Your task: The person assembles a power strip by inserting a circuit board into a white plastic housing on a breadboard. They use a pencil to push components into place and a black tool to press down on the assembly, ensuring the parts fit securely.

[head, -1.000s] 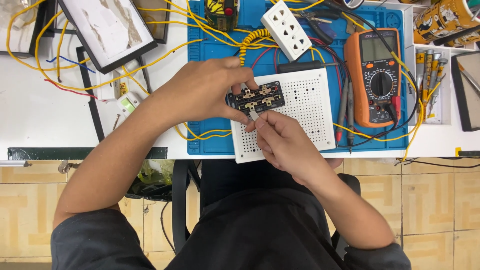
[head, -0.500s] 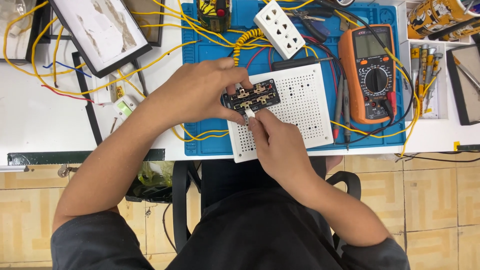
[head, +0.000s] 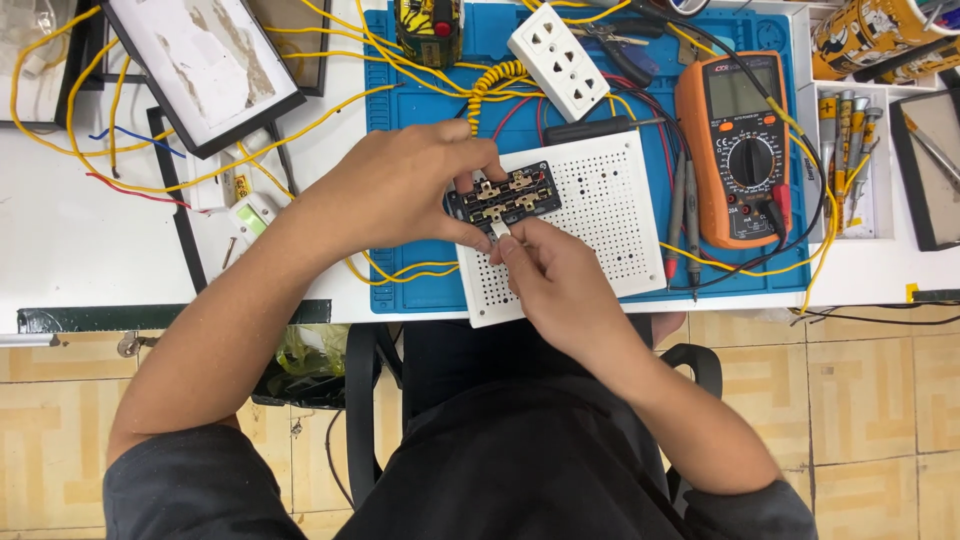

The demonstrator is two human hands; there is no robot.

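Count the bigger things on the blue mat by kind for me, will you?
White socket strip: 1
Orange meter: 1
White board with holes: 1
Black socket block, held by the left hand while the right hand pinches a small metal piece at its edge: 1
Yellow-and-black box: 1
Total: 5

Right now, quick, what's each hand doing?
Left hand: closed around the black socket module, holding it over the white perforated board.
Right hand: fingertips pinched on a small metal piece at the module's edge.
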